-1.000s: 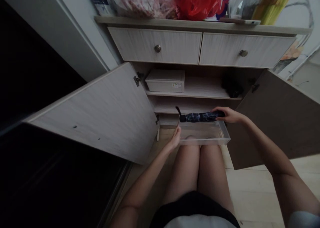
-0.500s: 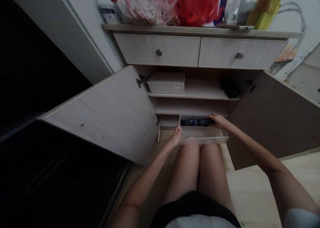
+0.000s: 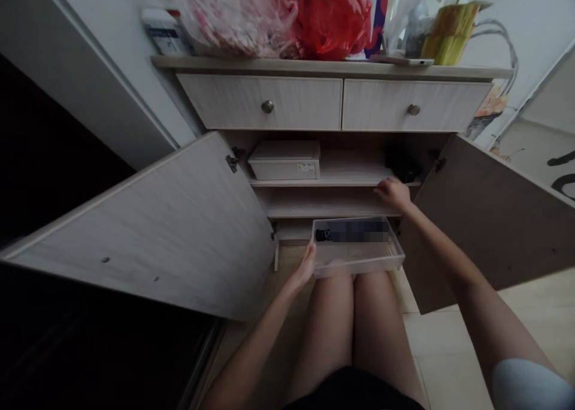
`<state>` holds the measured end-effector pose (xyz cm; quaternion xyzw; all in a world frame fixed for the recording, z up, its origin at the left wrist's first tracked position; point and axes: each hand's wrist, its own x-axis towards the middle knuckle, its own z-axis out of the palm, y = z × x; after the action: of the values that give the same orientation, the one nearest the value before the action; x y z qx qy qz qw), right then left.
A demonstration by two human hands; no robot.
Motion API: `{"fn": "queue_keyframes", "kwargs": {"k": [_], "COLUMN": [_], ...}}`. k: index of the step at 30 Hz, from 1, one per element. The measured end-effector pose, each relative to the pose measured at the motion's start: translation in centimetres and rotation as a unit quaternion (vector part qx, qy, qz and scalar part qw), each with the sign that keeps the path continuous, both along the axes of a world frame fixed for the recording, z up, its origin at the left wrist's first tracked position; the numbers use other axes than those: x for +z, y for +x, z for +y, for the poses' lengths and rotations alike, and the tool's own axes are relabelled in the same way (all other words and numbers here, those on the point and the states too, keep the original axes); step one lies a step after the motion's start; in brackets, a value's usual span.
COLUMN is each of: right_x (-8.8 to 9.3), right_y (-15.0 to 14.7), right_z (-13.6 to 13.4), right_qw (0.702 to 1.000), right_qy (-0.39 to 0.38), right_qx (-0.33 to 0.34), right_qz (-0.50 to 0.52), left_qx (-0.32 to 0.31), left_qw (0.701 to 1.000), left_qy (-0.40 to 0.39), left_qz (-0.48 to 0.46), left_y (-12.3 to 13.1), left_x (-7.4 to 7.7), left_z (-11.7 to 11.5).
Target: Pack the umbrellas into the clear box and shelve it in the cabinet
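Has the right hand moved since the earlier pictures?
Yes: the right hand has left the folded umbrella and risen in view toward the upper shelf's front edge.

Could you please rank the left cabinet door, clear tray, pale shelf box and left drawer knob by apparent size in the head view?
1. Left cabinet door
2. Clear tray
3. Pale shelf box
4. Left drawer knob

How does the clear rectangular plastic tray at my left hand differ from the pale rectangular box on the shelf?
The clear rectangular plastic tray is see-through; the pale rectangular box is opaque. The tray is open on top; the box looks closed. Your left hand holds the tray's side, while the box sits on the upper shelf. Both are rectangular.
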<state>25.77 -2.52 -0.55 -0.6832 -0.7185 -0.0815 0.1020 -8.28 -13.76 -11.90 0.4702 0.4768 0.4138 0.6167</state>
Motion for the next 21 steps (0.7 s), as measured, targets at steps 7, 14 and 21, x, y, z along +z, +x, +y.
{"fn": "queue_keyframes", "kwargs": {"k": [7, 14, 21], "right_x": [1.2, -1.3, -1.0], "right_y": [5.5, 5.6, 6.8], "right_z": [7.2, 8.9, 8.0], "right_qw": [0.966, 0.953, 0.929], "right_qy": [0.007, 0.017, 0.044], "right_qx": [-0.25, -0.277, -0.283], "right_qz": [0.069, 0.122, 0.233], "left_qx": [0.011, 0.016, 0.026], "left_qw": [1.0, 1.0, 0.999], "left_qy": [-0.018, -0.016, -0.015], "left_qz": [0.017, 0.018, 0.019], "left_y": [0.1, -0.2, 0.4], "left_x": [-0.2, -0.6, -0.2], "left_z": [0.4, 0.5, 0.7]}}
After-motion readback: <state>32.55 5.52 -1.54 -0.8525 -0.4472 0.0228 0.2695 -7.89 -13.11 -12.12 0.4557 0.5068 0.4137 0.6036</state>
